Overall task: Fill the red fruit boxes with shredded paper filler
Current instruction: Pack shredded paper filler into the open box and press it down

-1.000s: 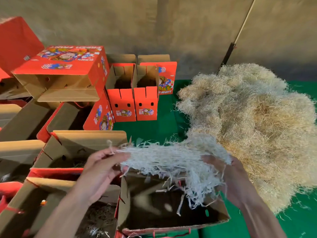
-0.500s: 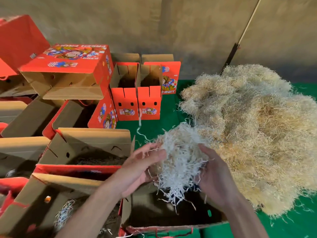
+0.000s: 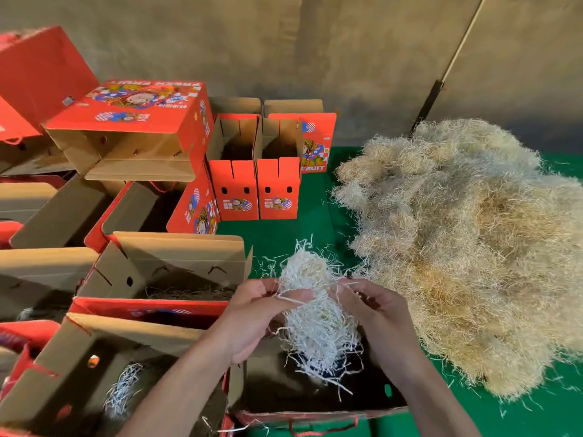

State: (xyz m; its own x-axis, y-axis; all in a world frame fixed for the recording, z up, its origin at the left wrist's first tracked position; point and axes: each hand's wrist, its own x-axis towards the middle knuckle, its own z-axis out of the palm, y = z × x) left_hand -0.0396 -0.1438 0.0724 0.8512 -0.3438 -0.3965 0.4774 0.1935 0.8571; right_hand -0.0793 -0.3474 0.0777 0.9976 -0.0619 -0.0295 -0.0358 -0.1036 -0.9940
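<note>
Green bench carries several red boxes holding filler; left hand and right hand pinch a shredded-paper clump above an empty-looking box; others remain unfilled.

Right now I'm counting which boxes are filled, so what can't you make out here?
Head view:
- Floor of the open box under the hands: dark, partly hidden by the held paper clump.
- Two small upright boxes: insides in shadow.
- Left boxes: cut by the frame edge.
</note>
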